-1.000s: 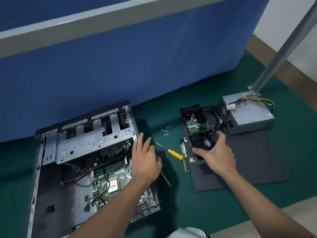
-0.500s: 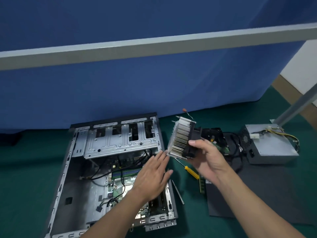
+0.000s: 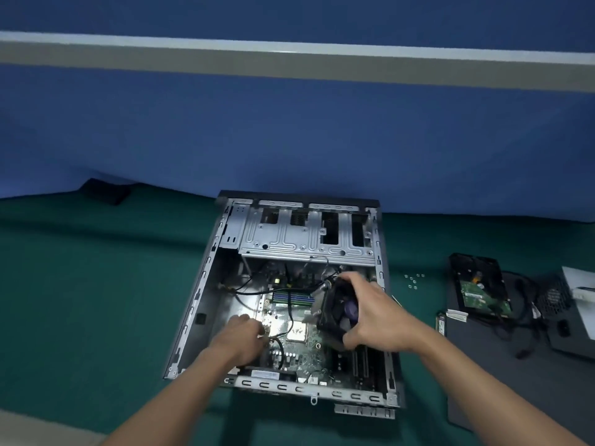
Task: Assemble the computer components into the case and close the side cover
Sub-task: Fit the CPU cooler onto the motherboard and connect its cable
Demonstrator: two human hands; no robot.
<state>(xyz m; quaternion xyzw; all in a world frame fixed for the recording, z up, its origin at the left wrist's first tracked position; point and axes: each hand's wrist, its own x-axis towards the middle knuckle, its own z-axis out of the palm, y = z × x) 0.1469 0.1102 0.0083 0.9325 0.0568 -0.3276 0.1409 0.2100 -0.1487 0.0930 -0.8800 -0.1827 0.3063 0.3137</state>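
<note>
Over the open case (image 3: 206, 284), my right hand (image 3: 376, 317) grips the cooler (image 3: 338, 312), tilted just above the bare processor (image 3: 297, 331), ready for seating. My left hand (image 3: 240, 338) curls by a cable (image 3: 280, 347), likely clearing it; whether those fingers (image 3: 252, 326) pinch it I cannot tell.

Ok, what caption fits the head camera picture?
Right hand holds a black cooler fan over the green motherboard in the open grey metal case; left hand reaches inside.
</note>
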